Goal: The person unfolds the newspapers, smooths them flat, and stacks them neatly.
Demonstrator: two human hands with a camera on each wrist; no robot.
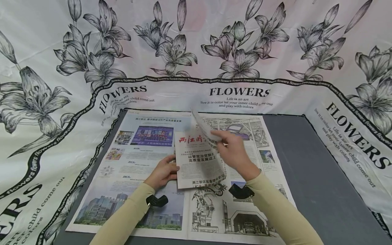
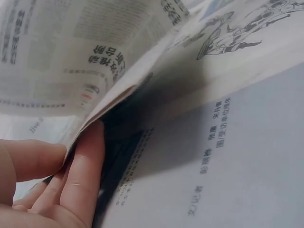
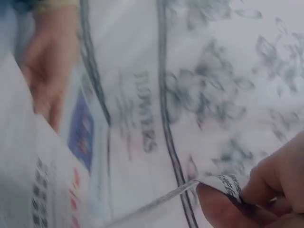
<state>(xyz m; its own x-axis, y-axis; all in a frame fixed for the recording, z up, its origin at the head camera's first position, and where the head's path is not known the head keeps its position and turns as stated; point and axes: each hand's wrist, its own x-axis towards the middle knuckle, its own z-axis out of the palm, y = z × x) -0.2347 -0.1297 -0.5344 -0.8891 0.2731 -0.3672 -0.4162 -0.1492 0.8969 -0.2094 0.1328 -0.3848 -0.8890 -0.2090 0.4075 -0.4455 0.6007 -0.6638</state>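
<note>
fingers of the left hand (image 1: 162,172) pinch the left edge of the small paper (image 1: 191,166), over the spread newspaper (image 1: 125,182); the right hand (image 1: 232,149) grips its lifted leaf (image 1: 203,126). seemingly mid-turn or mid-fold; next likely calls for easing the leaf flat.

A folded newspaper (image 1: 191,172), its red masthead set above black Chinese headlines, is held over a larger newspaper spread (image 1: 144,163), the left hand (image 1: 163,172) pinching its left edge. The right hand (image 1: 233,149) grips a raised, curling part that covers the masthead's end. Beneath, the spread lies open and flat, with colour photos on its left page and line drawings on its right.
</note>
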